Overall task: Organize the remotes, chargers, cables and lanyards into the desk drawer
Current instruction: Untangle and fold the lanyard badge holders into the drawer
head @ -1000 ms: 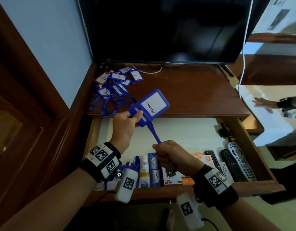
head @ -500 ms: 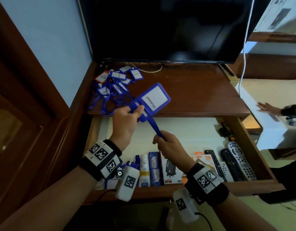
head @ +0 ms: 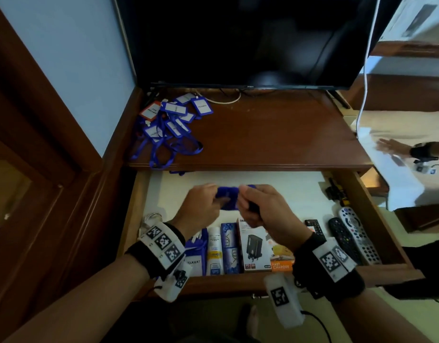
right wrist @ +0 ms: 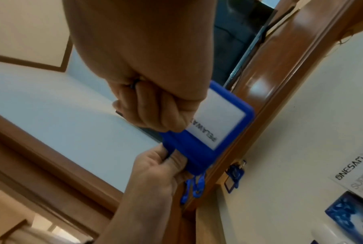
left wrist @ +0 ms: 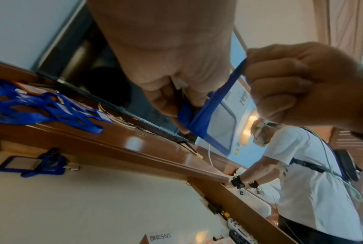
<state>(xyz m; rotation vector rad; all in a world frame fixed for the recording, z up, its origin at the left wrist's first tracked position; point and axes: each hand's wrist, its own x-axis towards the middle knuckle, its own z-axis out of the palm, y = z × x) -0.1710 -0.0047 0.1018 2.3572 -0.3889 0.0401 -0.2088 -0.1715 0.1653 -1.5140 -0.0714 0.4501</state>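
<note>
Both hands hold one blue badge lanyard (right wrist: 216, 130) above the open drawer (head: 376, 219); the left hand (head: 201, 206) pinches the holder's lower edge, the right hand (head: 260, 209) is clenched around the strap; the holder looks light and stiff, best taken by its frame; the ribbon looks limp, likely to snag, so gather it first

Head view looks down over open drawer (head: 376, 219); both wrist views close, upward-tilted, sharing drawer.
</note>
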